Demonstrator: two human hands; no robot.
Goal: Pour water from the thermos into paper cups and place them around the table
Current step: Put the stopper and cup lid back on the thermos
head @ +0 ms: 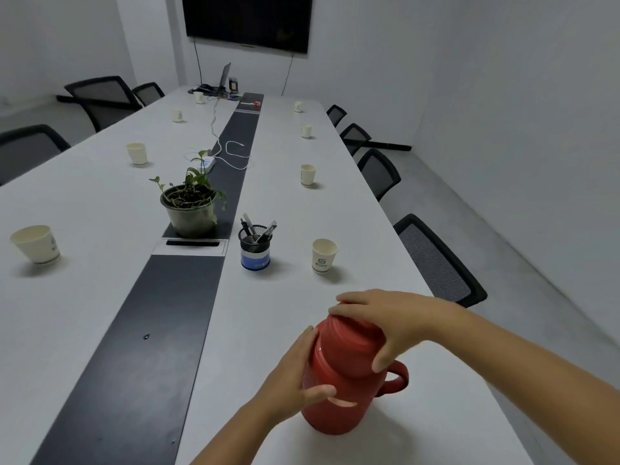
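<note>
Thermos (349, 380) stands near the table's (100, 203) right edge. My left hand (295, 374) grips its body to steady it; my right hand (385, 320) clasps the lid (349, 344), presumably for turning.

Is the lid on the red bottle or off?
On. The red cap sits atop the thermos, the right hand gripping it and the left hand holding the body.

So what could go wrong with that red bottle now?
The thermos stands near the table edge on the right, so a hard twist might tip it off. The right hand grips the cap while the left hand holds the body; if the cap pops loose suddenly, water could spill. I can't tell how full it is.
</note>
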